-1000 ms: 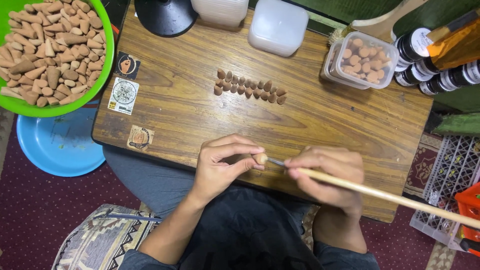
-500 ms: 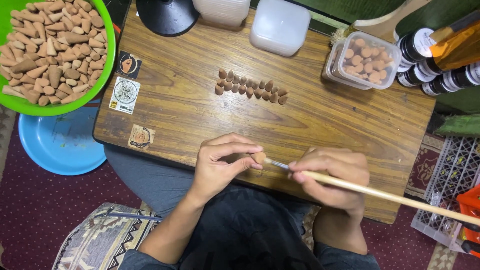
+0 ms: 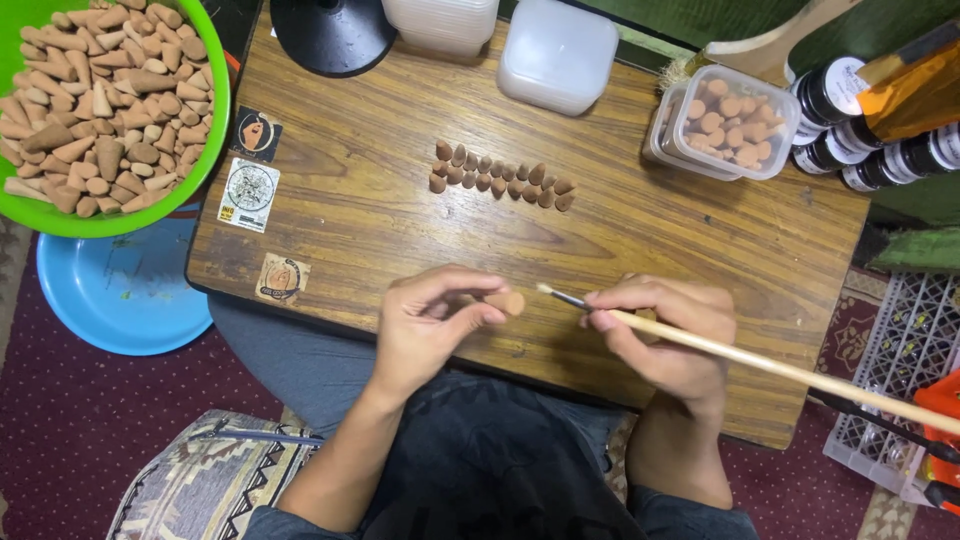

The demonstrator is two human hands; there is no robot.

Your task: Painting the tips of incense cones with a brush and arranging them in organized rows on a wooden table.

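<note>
My left hand [image 3: 432, 322] pinches a small tan clay cone [image 3: 506, 302] between thumb and fingers, its flat base turned toward the right. My right hand [image 3: 665, 335] grips a long wooden paintbrush [image 3: 760, 362]; the brush tip sits just right of the cone, a small gap between them. Both hands rest over the near edge of the wooden table [image 3: 380, 210]. A double row of several finished cones [image 3: 500, 178] lies on the table beyond my hands.
A green bowl [image 3: 205, 170] heaped with cones sits at the left over a blue basin [image 3: 125, 295]. A clear tub of cones [image 3: 725, 120], empty plastic tubs [image 3: 558, 55], a black round base [image 3: 335, 30] and dark paint jars [image 3: 850, 120] line the back.
The brush tip has drawn back slightly to the right, away from the cone, and the cone's base now shows more clearly beyond my left fingers.
</note>
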